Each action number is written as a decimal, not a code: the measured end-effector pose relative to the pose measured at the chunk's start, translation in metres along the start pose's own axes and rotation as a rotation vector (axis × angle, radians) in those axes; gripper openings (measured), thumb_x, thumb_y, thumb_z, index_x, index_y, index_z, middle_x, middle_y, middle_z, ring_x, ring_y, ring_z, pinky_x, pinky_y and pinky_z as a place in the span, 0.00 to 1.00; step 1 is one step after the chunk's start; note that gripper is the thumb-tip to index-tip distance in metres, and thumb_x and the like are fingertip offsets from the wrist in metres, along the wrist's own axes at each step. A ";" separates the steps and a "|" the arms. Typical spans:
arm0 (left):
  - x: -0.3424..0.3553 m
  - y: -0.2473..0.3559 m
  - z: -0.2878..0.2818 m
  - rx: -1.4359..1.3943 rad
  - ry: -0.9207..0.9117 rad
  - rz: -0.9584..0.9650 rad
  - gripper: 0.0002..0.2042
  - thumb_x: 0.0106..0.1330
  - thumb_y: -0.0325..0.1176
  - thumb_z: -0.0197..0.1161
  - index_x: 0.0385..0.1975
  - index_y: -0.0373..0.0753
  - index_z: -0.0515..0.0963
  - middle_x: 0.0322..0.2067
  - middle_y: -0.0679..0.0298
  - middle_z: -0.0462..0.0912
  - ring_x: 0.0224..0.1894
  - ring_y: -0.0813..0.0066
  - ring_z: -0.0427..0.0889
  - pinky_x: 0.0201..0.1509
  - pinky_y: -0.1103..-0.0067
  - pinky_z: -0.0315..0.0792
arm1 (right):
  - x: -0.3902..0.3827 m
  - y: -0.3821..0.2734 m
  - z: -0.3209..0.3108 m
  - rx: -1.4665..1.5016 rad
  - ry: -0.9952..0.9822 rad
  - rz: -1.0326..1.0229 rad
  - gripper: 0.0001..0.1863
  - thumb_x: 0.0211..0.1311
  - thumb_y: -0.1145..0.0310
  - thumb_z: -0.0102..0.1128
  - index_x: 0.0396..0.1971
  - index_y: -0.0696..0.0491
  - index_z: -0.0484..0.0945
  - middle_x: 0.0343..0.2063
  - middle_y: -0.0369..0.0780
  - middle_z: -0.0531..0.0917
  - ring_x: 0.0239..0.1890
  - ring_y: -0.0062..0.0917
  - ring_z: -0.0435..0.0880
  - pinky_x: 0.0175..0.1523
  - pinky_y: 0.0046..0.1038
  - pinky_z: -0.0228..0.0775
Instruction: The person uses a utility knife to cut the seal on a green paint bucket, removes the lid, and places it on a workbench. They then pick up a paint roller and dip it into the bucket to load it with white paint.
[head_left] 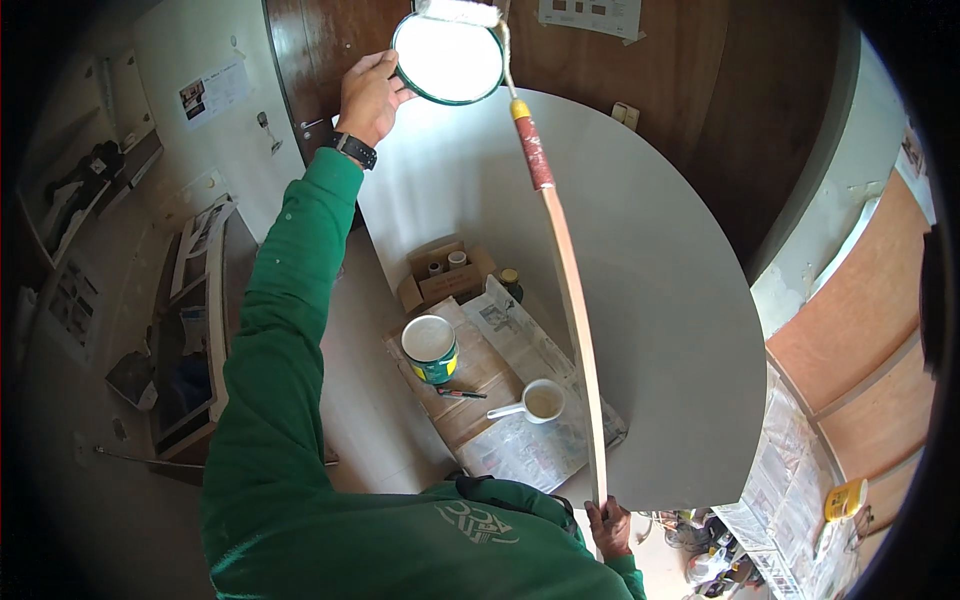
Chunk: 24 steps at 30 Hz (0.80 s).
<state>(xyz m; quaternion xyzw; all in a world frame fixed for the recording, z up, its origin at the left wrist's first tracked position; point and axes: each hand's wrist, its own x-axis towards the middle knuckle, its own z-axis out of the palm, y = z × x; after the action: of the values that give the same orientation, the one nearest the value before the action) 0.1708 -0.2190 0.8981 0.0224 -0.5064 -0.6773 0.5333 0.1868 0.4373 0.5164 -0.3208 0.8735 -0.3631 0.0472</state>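
My left hand (pixel 370 97), arm stretched up and forward, grips the edge of a round paint can lid (pixel 448 62). The lid has a green rim, and its face looks bright white. Down at the lower right my right hand (pixel 610 527) is closed round the end of a long wooden pole (pixel 575 300). A paint roller with a red and yellow handle (pixel 533 145) forms the pole's far end. Its white roller sleeve (pixel 458 12) overlaps the lid's top edge in view; whether they touch I cannot tell.
A large grey rounded table (pixel 670 330) fills the middle. On its covered near-left part stand an open green paint can (pixel 435 371), a white handled pot (pixel 507 411), a slim dark tool (pixel 462 394) and a cardboard box (pixel 450 288). A yellow tub (pixel 845 499) sits far right.
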 end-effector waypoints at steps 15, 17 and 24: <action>0.039 0.026 -0.002 -0.045 -0.043 0.190 0.16 0.74 0.30 0.52 0.56 0.27 0.66 0.55 0.49 0.74 0.60 0.52 0.74 0.63 0.51 0.69 | -0.037 0.022 0.007 0.056 -0.059 0.079 0.18 0.58 0.65 0.69 0.19 0.56 0.69 0.10 0.41 0.72 0.11 0.31 0.71 0.19 0.33 0.63; 0.040 0.026 0.000 -0.034 -0.068 0.196 0.16 0.74 0.30 0.52 0.56 0.28 0.67 0.55 0.49 0.74 0.59 0.52 0.74 0.63 0.51 0.69 | -0.035 0.019 0.006 0.027 -0.067 0.044 0.17 0.58 0.66 0.68 0.19 0.56 0.69 0.10 0.41 0.73 0.11 0.27 0.72 0.19 0.33 0.63; 0.003 0.011 0.021 0.052 -0.127 0.116 0.16 0.74 0.31 0.54 0.55 0.29 0.66 0.51 0.50 0.77 0.54 0.56 0.79 0.56 0.57 0.75 | -0.015 0.010 0.010 0.029 -0.018 0.047 0.18 0.58 0.66 0.69 0.20 0.56 0.68 0.10 0.41 0.72 0.10 0.35 0.71 0.19 0.34 0.63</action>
<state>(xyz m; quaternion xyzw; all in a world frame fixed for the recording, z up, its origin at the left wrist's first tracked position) 0.1653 -0.2067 0.9175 -0.0362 -0.5571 -0.6318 0.5378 0.1966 0.4456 0.5004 -0.3027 0.8751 -0.3715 0.0683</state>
